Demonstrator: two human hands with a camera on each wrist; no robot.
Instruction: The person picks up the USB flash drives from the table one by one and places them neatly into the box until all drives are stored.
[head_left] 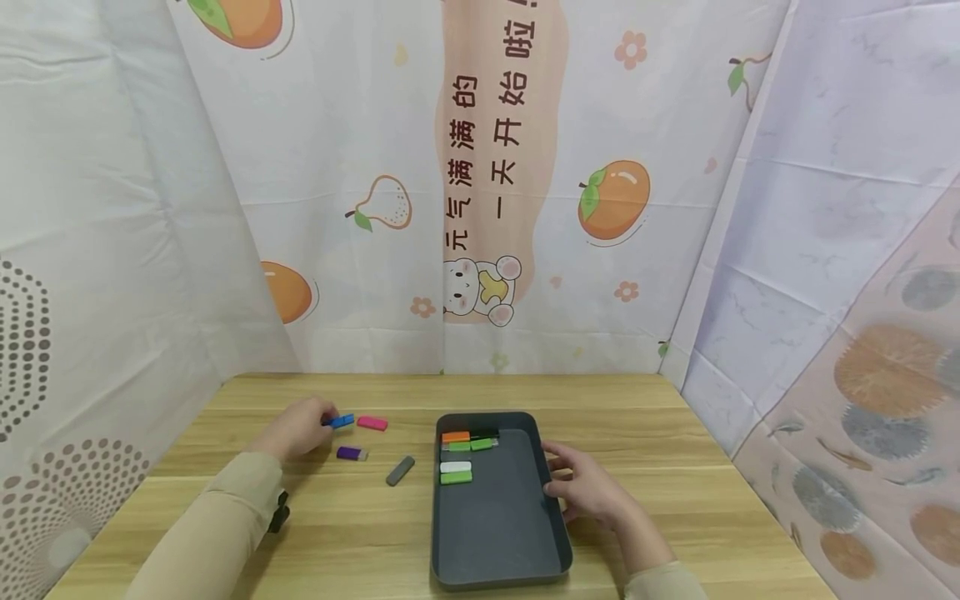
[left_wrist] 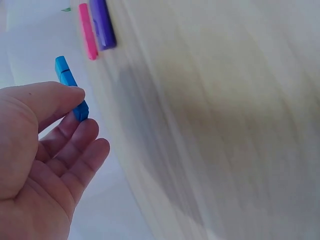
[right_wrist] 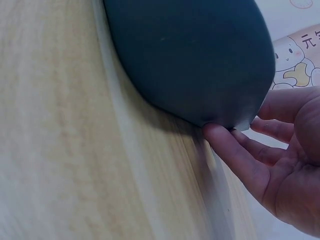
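Observation:
My left hand [head_left: 306, 427] pinches a blue USB stick [left_wrist: 65, 72] between thumb and fingers, at the left of the table. Just right of it lies a pink USB stick [head_left: 372, 423]. A purple USB stick [head_left: 349, 453] with a metal plug and a grey USB stick [head_left: 401, 471] lie closer to me. My right hand [head_left: 588, 487] holds the right wall of a dark grey tray [head_left: 502, 533], fingers at its rim. Along the tray's left side are an orange stick [head_left: 455, 437], a white stick [head_left: 455, 467] and several green ones [head_left: 456, 478].
The wooden table [head_left: 660, 433] carries everything. A patterned curtain [head_left: 360, 292] hangs along its back edge, and more cloth hangs on both sides. A black band [head_left: 279, 512] sits by the left sleeve.

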